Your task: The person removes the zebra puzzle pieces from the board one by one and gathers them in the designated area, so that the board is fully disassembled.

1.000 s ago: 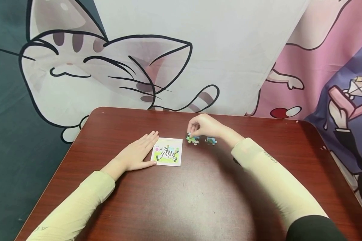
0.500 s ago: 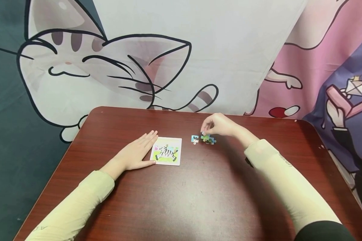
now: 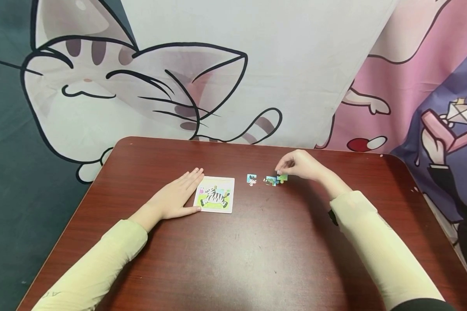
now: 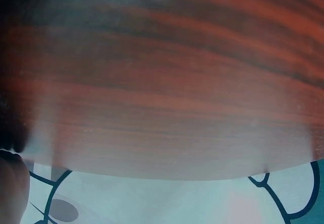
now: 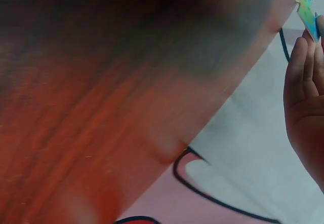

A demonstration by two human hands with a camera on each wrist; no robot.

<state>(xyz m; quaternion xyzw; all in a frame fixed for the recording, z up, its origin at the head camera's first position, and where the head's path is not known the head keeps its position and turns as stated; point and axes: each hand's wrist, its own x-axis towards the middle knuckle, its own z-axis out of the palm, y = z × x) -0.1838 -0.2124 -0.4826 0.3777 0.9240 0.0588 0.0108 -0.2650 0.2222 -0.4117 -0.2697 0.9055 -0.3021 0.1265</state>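
Observation:
My right hand (image 3: 300, 165) pinches a green and blue jigsaw piece (image 3: 282, 178) between thumb and fingers; the right wrist view shows the same hand (image 5: 306, 87) with the piece (image 5: 307, 14) at its fingertips. Just left of it lies a blue and dark green jigsaw piece (image 3: 271, 181). Farther left is another jigsaw piece (image 3: 251, 179) with part of a zebra's head. With fingers straight, my left hand (image 3: 175, 196) rests at the left edge of a white-rimmed puzzle board (image 3: 214, 195) with a zebra picture, its thumb touching the lower left corner.
All of it lies on a dark red-brown wooden table (image 3: 202, 263) with rounded far corners. Behind the table's far edge hangs a cloth backdrop (image 3: 295, 65) with cartoon cats.
My right hand has moved to the right with the pinched jigsaw piece, past the two pieces on the table. My left hand and the puzzle board have stayed in place.

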